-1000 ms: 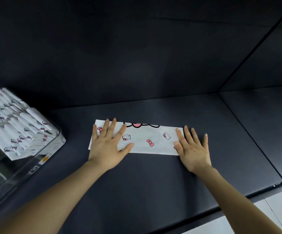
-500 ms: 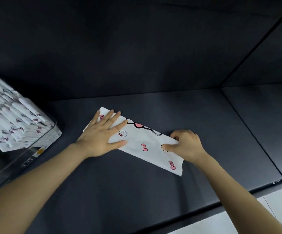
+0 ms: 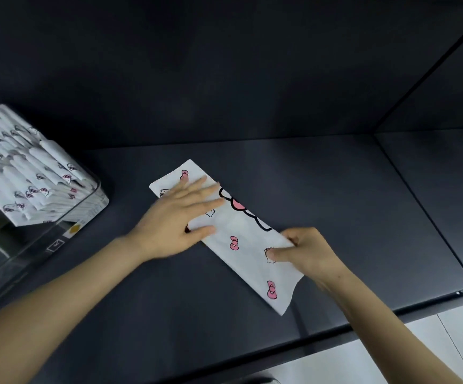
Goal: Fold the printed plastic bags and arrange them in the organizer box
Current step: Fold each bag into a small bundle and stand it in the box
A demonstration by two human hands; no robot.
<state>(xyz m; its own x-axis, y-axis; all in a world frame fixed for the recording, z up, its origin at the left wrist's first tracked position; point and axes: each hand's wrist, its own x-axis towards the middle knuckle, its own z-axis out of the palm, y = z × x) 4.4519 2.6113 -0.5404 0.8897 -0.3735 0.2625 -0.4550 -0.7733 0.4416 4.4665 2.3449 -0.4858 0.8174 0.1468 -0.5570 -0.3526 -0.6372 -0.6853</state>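
Dark desk [image 3: 335, 189] beneath, my flat left hand [image 3: 175, 220] pins the strip-folded printed plastic bag [image 3: 247, 239] while my right hand [image 3: 307, 253] pinches its nearer end, likely to fold it over next.

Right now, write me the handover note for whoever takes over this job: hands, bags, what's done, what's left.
Bag: already folded into a long strip, lying diagonally on the dark table.
Left hand: flat, pressing the bag's far end.
Right hand: pinching its near end.
Organizer box, at the left, already holds rows of folded bags.
Left to do: probably fold this strip smaller, then put it in the box.
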